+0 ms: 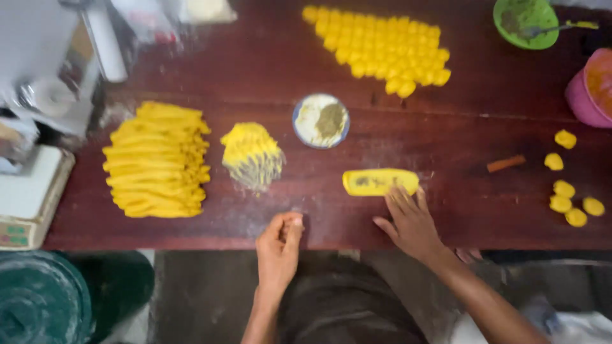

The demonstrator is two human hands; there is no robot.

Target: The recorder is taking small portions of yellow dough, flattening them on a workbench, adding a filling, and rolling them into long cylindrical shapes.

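Note:
A flat yellow dough strip (380,181) with a dark filling smeared on it lies on the dark wooden table (268,70). My right hand (408,220) rests open just below the strip, fingertips touching its near edge. My left hand (279,245) sits at the table's front edge with fingers curled together, holding nothing that I can see. A small round dish (320,120) of white and greenish powder stands behind the strip.
A pile of long yellow dough strips (156,159) and a smaller floured stack (252,153) lie at left. Rows of shaped yellow pieces (382,48) fill the back. Loose dough balls (564,191), a brown stick (507,164), a green bowl (526,22) and pink bowl (590,86) sit right.

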